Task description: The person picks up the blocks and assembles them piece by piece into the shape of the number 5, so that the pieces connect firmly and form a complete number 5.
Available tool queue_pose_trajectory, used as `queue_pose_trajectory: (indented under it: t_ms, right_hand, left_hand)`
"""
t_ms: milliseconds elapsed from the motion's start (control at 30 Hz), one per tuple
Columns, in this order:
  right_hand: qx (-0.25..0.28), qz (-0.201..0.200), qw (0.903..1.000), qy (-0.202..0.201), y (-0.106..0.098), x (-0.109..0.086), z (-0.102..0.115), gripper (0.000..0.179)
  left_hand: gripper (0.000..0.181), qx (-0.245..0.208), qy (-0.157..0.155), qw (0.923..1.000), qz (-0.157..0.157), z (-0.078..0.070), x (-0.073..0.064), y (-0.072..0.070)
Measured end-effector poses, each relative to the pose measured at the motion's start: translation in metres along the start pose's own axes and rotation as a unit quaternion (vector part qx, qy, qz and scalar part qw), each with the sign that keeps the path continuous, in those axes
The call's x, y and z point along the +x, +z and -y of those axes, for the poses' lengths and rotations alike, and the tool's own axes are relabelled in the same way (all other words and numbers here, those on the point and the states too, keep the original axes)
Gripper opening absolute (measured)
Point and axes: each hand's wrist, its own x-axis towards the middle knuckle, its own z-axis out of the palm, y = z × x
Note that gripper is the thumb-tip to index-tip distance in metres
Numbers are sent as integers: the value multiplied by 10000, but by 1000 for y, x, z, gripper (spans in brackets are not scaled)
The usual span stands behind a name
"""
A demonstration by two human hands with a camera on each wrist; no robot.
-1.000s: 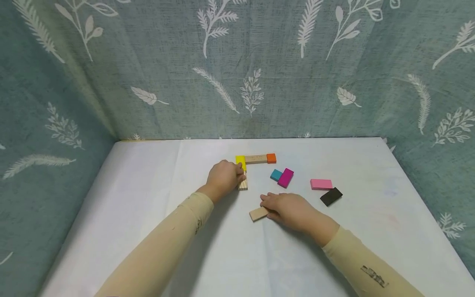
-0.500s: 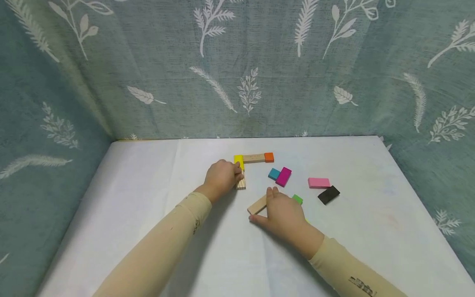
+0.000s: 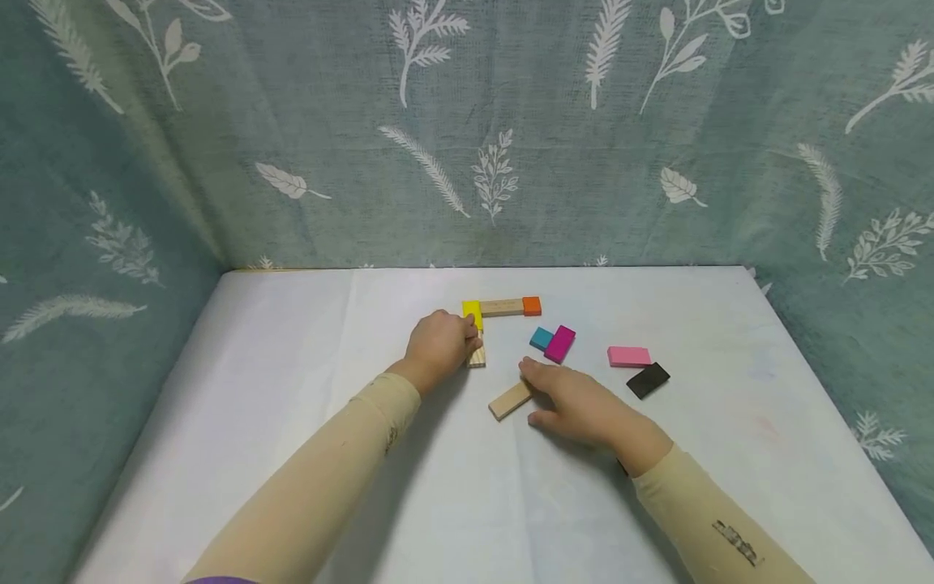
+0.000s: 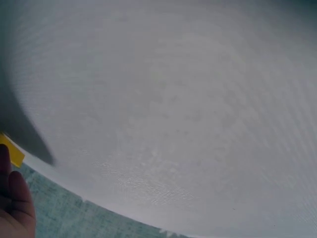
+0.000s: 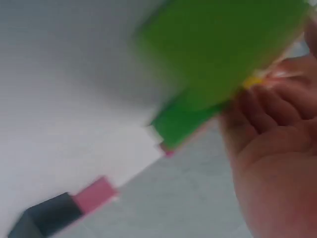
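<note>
My left hand (image 3: 438,345) has its curled fingers at a yellow wooden block (image 3: 472,310), which joins a plain striped block (image 3: 477,360) below it. In the left wrist view only curled fingers and a corner of the yellow block (image 4: 15,154) show at the left edge. Loosely extended, my right hand (image 3: 591,410) lies over the right end of a plain wooden block (image 3: 508,401), thumb apart from the fingers. Under the right wrist, the right wrist view has a light green block (image 5: 223,44) and a darker green block (image 5: 183,121), both blurred.
A plain block (image 3: 502,307) and an orange block (image 3: 532,306) continue from the yellow one in a row. Teal (image 3: 541,338) and magenta (image 3: 560,344) blocks touch at centre. Pink (image 3: 629,357) and black (image 3: 648,380) blocks lie right. Leaf-patterned cloth (image 3: 321,97) stands behind the white table.
The plain block by my right hand has shifted slightly away from me and turned. My right hand spread across it, then drew back right. The left hand stays at the yellow block.
</note>
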Motion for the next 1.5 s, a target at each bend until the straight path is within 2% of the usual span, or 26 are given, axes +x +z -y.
queue_pose_trajectory:
  t_ms: [133, 267, 400, 467, 533, 600, 700, 833, 900, 1033, 1133, 1367, 1433, 1500]
  right_hand:
    - [-88, 13, 9984, -555, -6, 16, -18, 62]
    - [-315, -160, 9951, -920, -4, 20, -27, 49]
    - [-101, -106, 9966, -814, -4, 19, -30, 46]
    - [292, -9, 9982, -522, -5, 19, -30, 46]
    - [882, 110, 9959, -166, -8, 21, -32, 45]
    - [1488, 190, 9887, 64, -11, 23, -33, 44]
    - [2298, 253, 9728, 167, -15, 27, -36, 40]
    - [2994, 261, 9536, 191, -19, 28, -41, 38]
    - [3202, 280, 9466, 229, -19, 27, -43, 38]
    - [3367, 364, 9403, 333, -20, 25, -46, 38]
    - [3580, 473, 9306, 603, -21, 25, -48, 38]
    - [4446, 383, 8811, 1564, -24, 38, -55, 41]
    - [4468, 375, 8778, 1687, -23, 41, -56, 41]
    - [4299, 370, 8855, 1723, -23, 44, -54, 42]
  left_hand:
    - [23, 17, -110, 9999, 47, 4, -1, 2]
    - [23, -25, -96, 9999, 67, 5, 0, 4]
    - [23, -41, -72, 9999, 64, 4, 0, 3]
    - [23, -25, -59, 10000, 72, 5, 0, 3]
    - [23, -47, -54, 10000, 59, 5, 0, 3]
    - [23, -55, -61, 10000, 51, 6, 0, 4]
    - [22, -93, -98, 9999, 42, 6, -1, 5]
    - [23, -94, -81, 9999, 58, 5, -1, 5]
    - [23, -87, -58, 9999, 49, 3, -1, 5]
    - [24, -62, -46, 10000, 15, 1, 0, 6]
    - [24, -15, 7, 10000, -20, 0, 1, 6]
    - [26, 12, -30, 10000, -20, -1, 3, 5]
    - [26, 17, -18, 10000, 9, -1, 3, 4]
    - [27, 35, 2, 10000, 14, 0, 3, 3]
